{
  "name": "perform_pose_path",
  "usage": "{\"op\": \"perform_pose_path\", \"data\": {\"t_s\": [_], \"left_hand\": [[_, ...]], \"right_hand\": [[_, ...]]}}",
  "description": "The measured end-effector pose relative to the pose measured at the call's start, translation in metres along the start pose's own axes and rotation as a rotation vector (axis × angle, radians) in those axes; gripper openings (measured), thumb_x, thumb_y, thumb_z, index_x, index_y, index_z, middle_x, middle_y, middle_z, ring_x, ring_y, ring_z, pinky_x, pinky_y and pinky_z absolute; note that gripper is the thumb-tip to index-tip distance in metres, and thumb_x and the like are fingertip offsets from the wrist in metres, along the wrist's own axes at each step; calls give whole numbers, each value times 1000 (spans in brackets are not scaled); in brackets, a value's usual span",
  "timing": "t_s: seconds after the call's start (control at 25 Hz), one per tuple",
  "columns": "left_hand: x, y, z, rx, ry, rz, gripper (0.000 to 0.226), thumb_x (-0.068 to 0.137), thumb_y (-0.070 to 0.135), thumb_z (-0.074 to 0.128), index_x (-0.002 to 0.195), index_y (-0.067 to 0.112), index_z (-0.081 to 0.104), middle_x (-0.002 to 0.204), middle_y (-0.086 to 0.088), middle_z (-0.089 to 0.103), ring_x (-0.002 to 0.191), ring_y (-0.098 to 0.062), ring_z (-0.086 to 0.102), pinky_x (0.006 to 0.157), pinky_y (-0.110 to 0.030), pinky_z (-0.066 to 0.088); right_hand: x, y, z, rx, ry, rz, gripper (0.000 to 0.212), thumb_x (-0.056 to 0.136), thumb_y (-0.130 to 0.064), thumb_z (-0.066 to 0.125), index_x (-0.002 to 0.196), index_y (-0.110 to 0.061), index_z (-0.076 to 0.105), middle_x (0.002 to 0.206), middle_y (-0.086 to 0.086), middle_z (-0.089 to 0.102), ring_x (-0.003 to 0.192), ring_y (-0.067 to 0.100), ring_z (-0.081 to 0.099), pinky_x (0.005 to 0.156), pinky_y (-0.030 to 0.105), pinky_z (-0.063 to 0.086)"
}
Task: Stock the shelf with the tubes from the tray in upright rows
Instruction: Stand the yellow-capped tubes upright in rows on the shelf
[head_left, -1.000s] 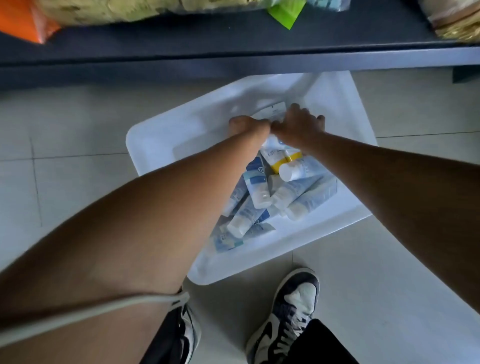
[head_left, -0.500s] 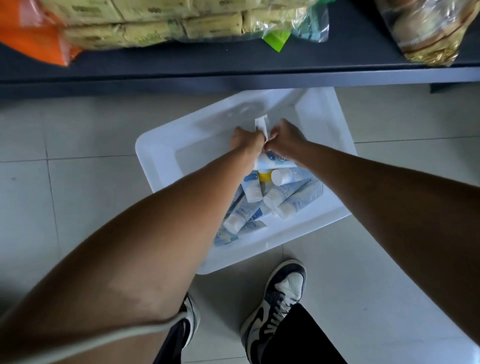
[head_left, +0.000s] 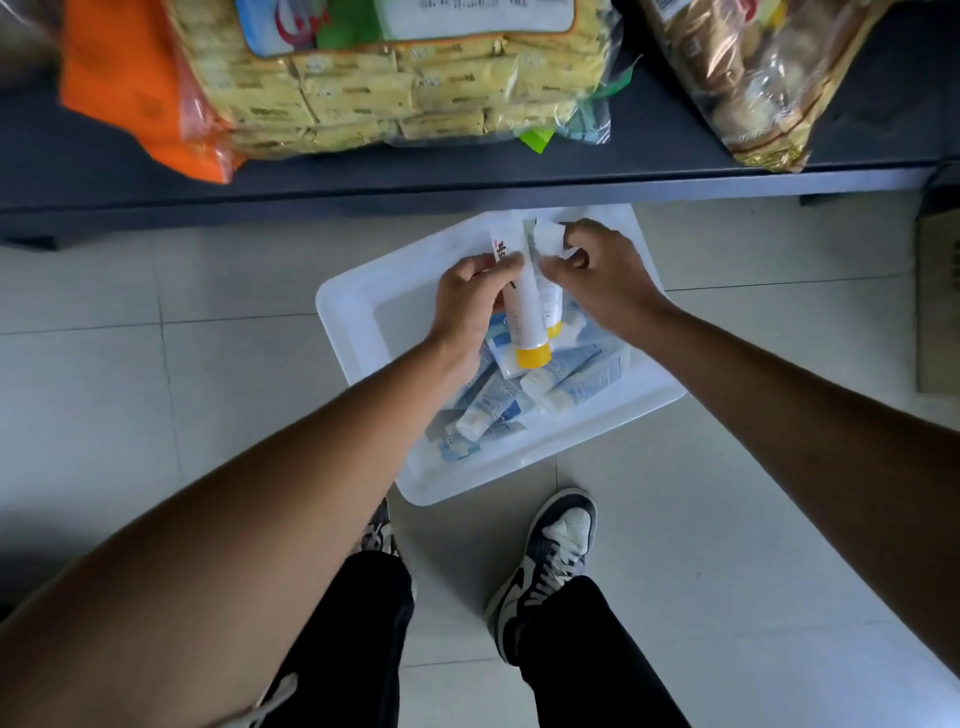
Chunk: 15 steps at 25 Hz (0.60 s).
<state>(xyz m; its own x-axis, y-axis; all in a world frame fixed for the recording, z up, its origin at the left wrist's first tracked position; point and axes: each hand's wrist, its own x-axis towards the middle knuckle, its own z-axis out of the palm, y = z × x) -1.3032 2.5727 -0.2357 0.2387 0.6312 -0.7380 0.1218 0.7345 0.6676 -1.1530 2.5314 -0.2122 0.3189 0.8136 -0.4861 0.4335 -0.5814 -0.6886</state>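
The white tube with a yellow cap (head_left: 522, 306) is in your left hand (head_left: 467, 306), fingers curled round its upper half, cap pointing down over the white plastic tray (head_left: 353, 322). Just beside it, your right hand (head_left: 602, 275) pinches a second yellow-capped tube (head_left: 551, 304) near its flat crimped end. So both hands are clamped, one tube each, close together above the tray. Below them the blue-and-white tubes (head_left: 571, 376) lie in a loose heap, on their sides and overlapping.

The step in hand looks like carrying this pair up to the dark grey shelf (head_left: 415, 176). Hold them cap-down as they are (the cap is likely the only end flat enough to stand on). Seat each one squarely before you let go, since a soft tube will probably topple if released tilted. Choose your spot first: the clear bag of yellow packets (head_left: 395, 88) and the orange bag (head_left: 140, 93) crowd the left and middle of the board. Start the row at the back, so you need not reach over it later. The tray sits on the pale tiled floor (head_left: 156, 389), just in front of the shelf.
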Motion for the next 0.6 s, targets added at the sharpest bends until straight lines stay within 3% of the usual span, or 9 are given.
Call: {"op": "perform_pose_path", "data": {"t_s": [0.08, 0.2, 0.36, 0.44, 0.52, 0.6], "left_hand": [[-45, 30, 9, -108, -24, 25, 19, 89, 28, 72, 95, 11, 67, 89, -6, 70, 78, -15, 66, 68, -24, 54], [-123, 84, 25, -200, -83, 93, 22, 90, 24, 70, 103, 9, 61, 99, -13, 71, 86, -23, 71, 72, -35, 61], [-223, 155, 41, -230, -238, 230, 34, 95, 4, 62, 123, -12, 52, 114, -34, 67, 94, -39, 69, 81, -55, 60], [-275, 199, 48, -226, -233, 281, 38, 94, -1, 62, 128, -12, 50, 112, -30, 69, 91, -33, 71, 74, -45, 62], [-330, 244, 55, -228, -213, 299, 34, 96, -5, 61, 128, -9, 50, 98, -14, 74, 79, -20, 74, 63, -30, 60], [-379, 282, 64, -208, -201, 325, 32, 96, 1, 62, 127, -2, 54, 98, -10, 75, 84, -20, 75, 66, -28, 59]], "right_hand": [[-35, -39, -29, 50, 40, -49, 8, 93, -21, 69, 87, -17, 64, 74, -11, 57, 56, -10, 54, 53, 7, 36], [-93, -102, -89, 125, 19, -69, 7, 94, -24, 66, 99, -29, 69, 82, -11, 65, 58, -2, 59, 57, 11, 43], [-166, -181, -170, 177, -113, -83, 12, 91, -34, 67, 100, -32, 73, 89, 3, 69, 59, 12, 63, 66, 29, 52], [-204, -228, -210, 228, -121, -87, 28, 82, -40, 73, 104, -24, 71, 93, 5, 70, 61, 21, 62, 65, 38, 52], [-244, -275, -242, 257, -119, -114, 34, 76, -32, 80, 105, -23, 65, 99, -4, 67, 62, 25, 59, 57, 41, 51], [-282, -322, -270, 249, -82, -155, 44, 68, -33, 84, 102, -24, 58, 98, -4, 64, 61, 22, 53, 52, 37, 45]]}}
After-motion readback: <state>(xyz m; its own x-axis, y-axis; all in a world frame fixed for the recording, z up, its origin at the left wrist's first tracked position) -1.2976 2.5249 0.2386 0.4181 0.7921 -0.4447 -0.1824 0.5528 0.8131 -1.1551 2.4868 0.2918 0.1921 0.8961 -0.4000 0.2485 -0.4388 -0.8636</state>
